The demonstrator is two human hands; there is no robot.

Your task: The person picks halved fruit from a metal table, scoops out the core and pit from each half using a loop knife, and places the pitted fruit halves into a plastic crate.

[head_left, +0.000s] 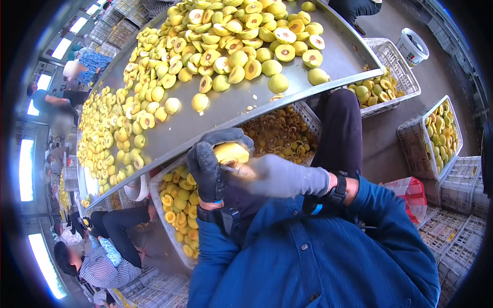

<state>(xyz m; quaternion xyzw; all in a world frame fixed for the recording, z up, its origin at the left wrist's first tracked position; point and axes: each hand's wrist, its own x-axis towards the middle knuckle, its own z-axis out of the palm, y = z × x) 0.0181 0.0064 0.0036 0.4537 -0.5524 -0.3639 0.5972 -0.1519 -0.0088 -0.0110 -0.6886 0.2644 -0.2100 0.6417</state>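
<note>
One held fruit [231,152], yellow, rounded, partly hidden

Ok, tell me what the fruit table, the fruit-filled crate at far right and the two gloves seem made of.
Fruit table: metal, probably stainless steel; smooth, grey, softly reflective.
Crate: likely moulded plastic; pale, with slotted walls.
Left glove: dark and dull, perhaps fabric with a rubbery coating; hard to tell.
Right glove: apparently knit fabric, matte light grey, with a snug cuff; fibre unclear.
</note>
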